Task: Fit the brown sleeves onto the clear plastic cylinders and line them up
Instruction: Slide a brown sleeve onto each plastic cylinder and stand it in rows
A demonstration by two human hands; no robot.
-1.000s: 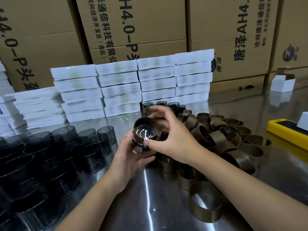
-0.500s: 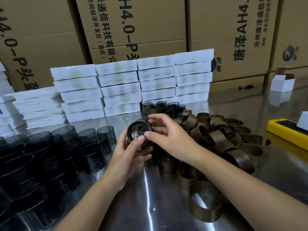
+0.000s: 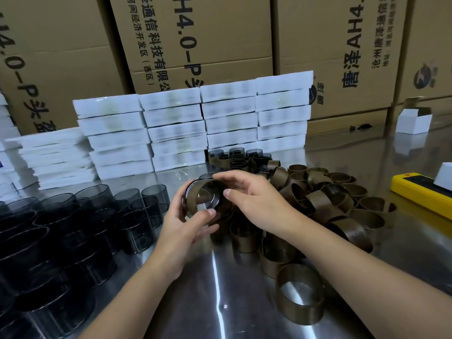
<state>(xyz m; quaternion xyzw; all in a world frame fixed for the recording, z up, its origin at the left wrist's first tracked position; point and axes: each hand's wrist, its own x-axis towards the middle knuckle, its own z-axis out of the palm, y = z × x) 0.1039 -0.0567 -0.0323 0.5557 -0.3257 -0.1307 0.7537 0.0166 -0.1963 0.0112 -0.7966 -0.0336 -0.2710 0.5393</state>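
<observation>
Head view: at frame centre, left hand (image 3: 182, 217) and right hand (image 3: 254, 199) are both gripping one cylinder (image 3: 205, 200), brown sleeve (image 3: 195, 192) partly on. Risk: sleeve cocking and jamming, or slipping onto the counter (image 3: 195, 302).

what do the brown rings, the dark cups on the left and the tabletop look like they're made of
Brown rings: probably thin card or paper-like strip, matte, open at both ends; can't tell for sure.
Dark cups: smoky transparent plastic, glossy; you can see through the walls.
Tabletop: likely stainless steel, brushed and shiny; it mirrors the boxes and shows a bright light streak.
</observation>
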